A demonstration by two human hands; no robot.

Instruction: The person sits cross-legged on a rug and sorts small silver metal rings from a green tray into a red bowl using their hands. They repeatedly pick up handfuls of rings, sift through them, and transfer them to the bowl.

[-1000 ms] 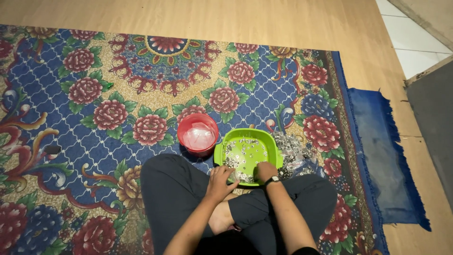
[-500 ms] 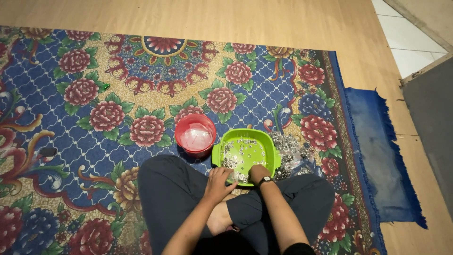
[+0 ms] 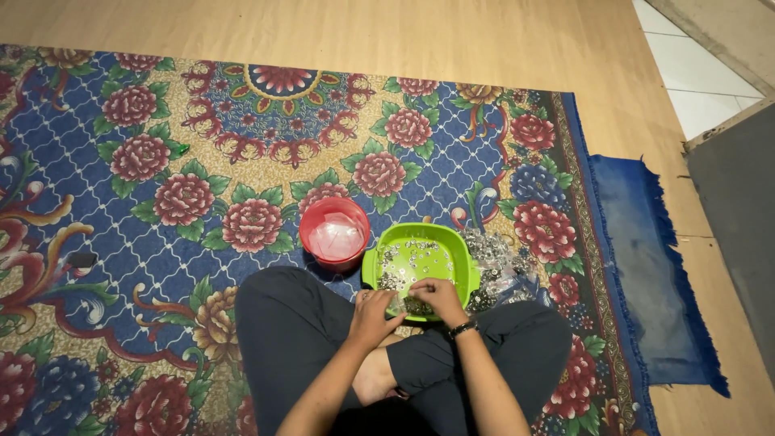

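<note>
Sorting through small silvery pieces [image 3: 416, 260] is the work on show, and both hands meet at the near rim of the green tray [image 3: 462, 257]. The right hand [image 3: 437, 296] arches over the near edge of the tray, fingers curled down and pinched close together among the pieces; whether a single piece sits between the fingertips is too small to tell. The left hand [image 3: 373, 316] sits just beside it, touching the tray's near left corner, fingers bent inward toward the right hand, and again I cannot tell if it has hold of anything.

The silvery pieces lie scattered across the tray floor, thicker toward the near side under the hands. More of the same glint in a crumpled clear bag [image 3: 499, 266] touching the tray's right side. A red bowl [image 3: 335, 233] with a pale lining stands just left of the tray, touching or nearly so.

The person sits cross-legged on a flowered rug [image 3: 161, 202], tray against the shins.

To do this well, I'd judge: keep the pinch light and fingertip-fine, pick from the thin edge of the pile rather than its heap, hold the tray level with the left hand so nothing slides, and keep wrists low over the rim.
</note>
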